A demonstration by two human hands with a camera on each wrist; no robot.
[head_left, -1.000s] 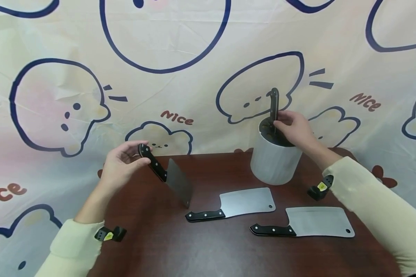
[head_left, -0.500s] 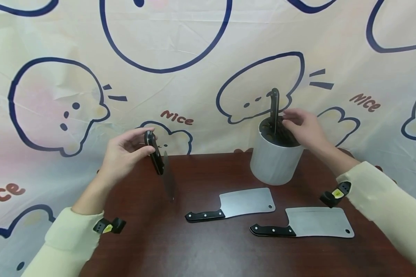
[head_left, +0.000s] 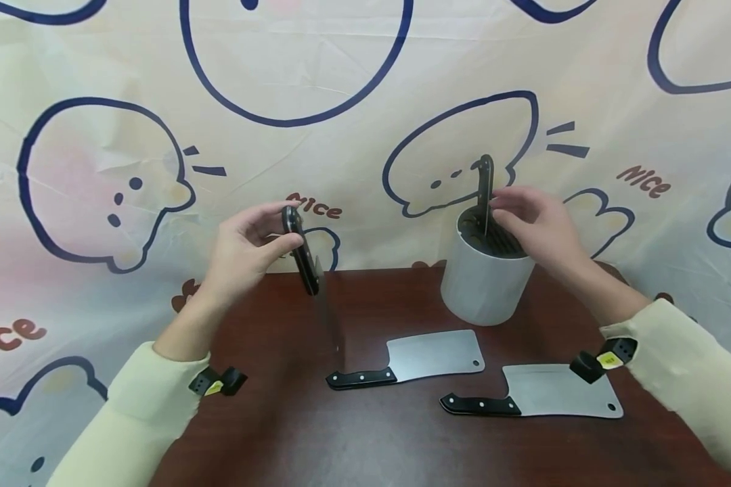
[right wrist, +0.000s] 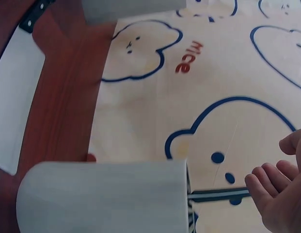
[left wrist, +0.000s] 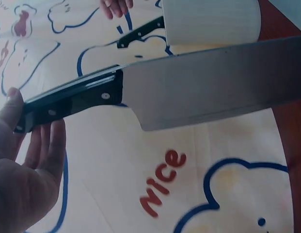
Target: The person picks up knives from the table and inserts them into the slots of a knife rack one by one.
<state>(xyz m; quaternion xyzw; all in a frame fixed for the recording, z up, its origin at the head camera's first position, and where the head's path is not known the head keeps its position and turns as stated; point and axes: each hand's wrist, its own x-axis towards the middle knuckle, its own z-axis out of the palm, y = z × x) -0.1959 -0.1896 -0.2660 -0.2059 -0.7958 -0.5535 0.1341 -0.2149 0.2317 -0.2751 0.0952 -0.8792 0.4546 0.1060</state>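
My left hand [head_left: 240, 253] pinches the butt end of a cleaver's black handle [head_left: 303, 253] between thumb and fingers. Its broad blade [left wrist: 203, 87] points down and away, edge-on in the head view and side-on in the left wrist view. At the back right stands a white round knife block [head_left: 481, 287] with a dark slotted top. One black-handled knife [head_left: 485, 189] sits upright in it, blade hidden inside. My right hand [head_left: 539, 223] is beside that handle, fingers relaxed and holding nothing; the right wrist view shows the fingertips near the handle's end.
Two more cleavers lie flat on the brown table [head_left: 341, 439]: one in the middle [head_left: 435, 355], another [head_left: 560, 391] nearer and further right, under the right forearm's wrist camera. A cartoon-printed cloth [head_left: 317, 162] hangs behind the table.
My left hand has raised the cleaver and brought it rightward, its blade turning edge-on. My right hand has drawn back slightly to the right from the handle in the block.
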